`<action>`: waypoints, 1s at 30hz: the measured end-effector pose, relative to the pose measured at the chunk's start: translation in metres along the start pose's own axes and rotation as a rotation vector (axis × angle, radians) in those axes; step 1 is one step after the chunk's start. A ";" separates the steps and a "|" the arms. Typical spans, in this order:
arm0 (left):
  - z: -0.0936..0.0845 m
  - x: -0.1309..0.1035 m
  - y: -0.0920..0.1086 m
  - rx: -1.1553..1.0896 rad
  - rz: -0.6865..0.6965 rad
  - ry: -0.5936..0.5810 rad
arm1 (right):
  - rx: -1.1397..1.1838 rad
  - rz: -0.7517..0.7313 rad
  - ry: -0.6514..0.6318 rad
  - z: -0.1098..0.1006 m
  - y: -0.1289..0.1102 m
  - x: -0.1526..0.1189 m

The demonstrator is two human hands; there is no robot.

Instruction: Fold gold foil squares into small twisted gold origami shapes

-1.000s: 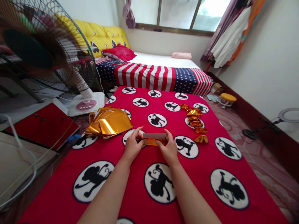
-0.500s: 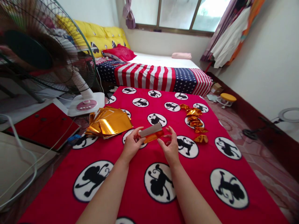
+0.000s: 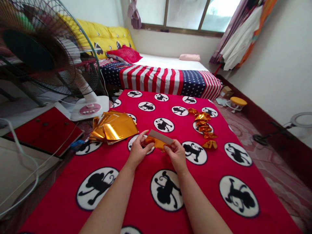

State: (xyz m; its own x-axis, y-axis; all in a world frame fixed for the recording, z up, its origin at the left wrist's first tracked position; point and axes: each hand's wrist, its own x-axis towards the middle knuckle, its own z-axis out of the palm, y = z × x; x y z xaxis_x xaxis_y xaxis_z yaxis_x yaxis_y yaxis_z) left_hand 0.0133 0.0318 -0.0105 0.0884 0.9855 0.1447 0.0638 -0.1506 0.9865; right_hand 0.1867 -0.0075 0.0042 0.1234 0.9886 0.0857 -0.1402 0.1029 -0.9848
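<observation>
Head view: a red cloth [image 3: 192, 198] with black monkey prints is lying beneath my work.
On it, a fanned pile of gold sheets [image 3: 120, 128] is sitting at left, and crinkled folded gold pieces [image 3: 202, 125] are trailing in a line at right. Between them, my right hand [image 3: 175, 154] is pinching one end of a folded grey-and-gold strip [image 3: 161, 136]; my left hand [image 3: 139, 150] is curling at its other end, though I cannot tell whether it is gripping.
</observation>
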 end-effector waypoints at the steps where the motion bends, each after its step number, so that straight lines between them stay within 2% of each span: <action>1: 0.000 0.000 0.000 -0.059 -0.016 0.002 | 0.007 0.014 -0.035 0.000 0.000 0.000; 4: 0.000 -0.001 0.003 -0.147 -0.034 0.027 | -0.061 0.004 -0.081 -0.001 0.002 -0.001; 7: -0.002 -0.002 0.009 -0.085 -0.036 0.022 | -0.228 -0.069 -0.002 -0.003 0.006 0.000; 10: -0.007 -0.001 0.014 0.058 -0.035 -0.058 | -0.360 -0.130 0.087 -0.004 0.009 0.000; 14: -0.013 0.004 0.014 0.174 0.002 -0.167 | -0.530 -0.152 0.072 -0.005 0.011 -0.002; 16: -0.012 0.006 0.011 0.222 0.007 -0.134 | -0.618 -0.155 0.049 -0.005 0.011 -0.003; 20: -0.004 0.007 0.007 0.461 0.050 0.051 | -0.776 -0.185 0.012 -0.003 0.008 -0.004; 25: 0.003 0.005 0.009 0.685 0.286 0.149 | -0.884 -0.326 0.005 -0.002 0.003 -0.004; 27: 0.003 0.004 0.009 0.713 0.326 0.109 | -0.877 -0.359 -0.046 -0.003 0.002 -0.004; 30: 0.000 0.004 0.009 0.652 0.343 -0.077 | -0.851 -0.363 -0.166 -0.004 0.001 -0.007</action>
State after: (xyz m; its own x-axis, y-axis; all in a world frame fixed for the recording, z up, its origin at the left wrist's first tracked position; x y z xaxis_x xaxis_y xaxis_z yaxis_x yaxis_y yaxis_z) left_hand 0.0145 0.0344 -0.0014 0.2771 0.8702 0.4073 0.5956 -0.4882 0.6379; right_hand 0.1898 -0.0146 0.0023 -0.1323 0.9215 0.3652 0.6529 0.3582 -0.6674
